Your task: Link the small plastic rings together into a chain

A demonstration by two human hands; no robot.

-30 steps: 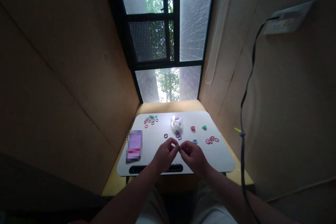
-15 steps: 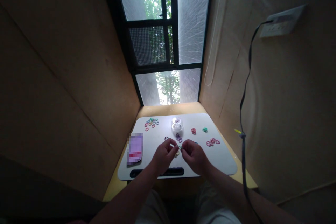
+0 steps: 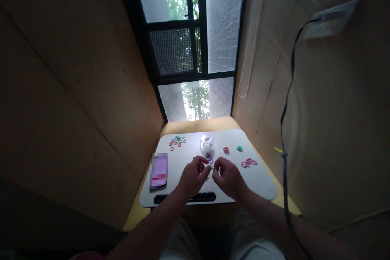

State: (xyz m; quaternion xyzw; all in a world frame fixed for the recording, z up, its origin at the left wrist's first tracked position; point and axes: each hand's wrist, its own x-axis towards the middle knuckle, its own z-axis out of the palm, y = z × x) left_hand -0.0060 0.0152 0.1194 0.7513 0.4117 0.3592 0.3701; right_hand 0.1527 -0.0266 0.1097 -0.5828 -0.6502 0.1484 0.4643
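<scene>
My right hand [image 3: 229,176] pinches a small green band [image 3: 212,167], like a small hair tie, between thumb and fingertips. My left hand [image 3: 193,175] is close beside it, thumb tip at the band's left end and forefinger slightly apart from the thumb. Just beyond the fingers lies a small group of purple bands [image 3: 209,158]. A pale yellow band [image 3: 208,176] shows between the hands, partly covered. Behind the purple group stands a clear round container [image 3: 207,145]. Red bands [image 3: 226,150] and green bands [image 3: 239,148] lie in separate clusters to its right.
The white lap table [image 3: 183,162] carries a mixed pile of coloured bands [image 3: 177,142] at back left and pinkish-red bands [image 3: 249,163] at right. A phone [image 3: 159,172] lies left, its screen blurred. A black slot [image 3: 207,197] runs along the front. A cable [image 3: 284,166] hangs at right.
My left thumb and forefinger have parted slightly from their pinch on the green band, while my right hand keeps hold of it. The whole view has shifted a little.
</scene>
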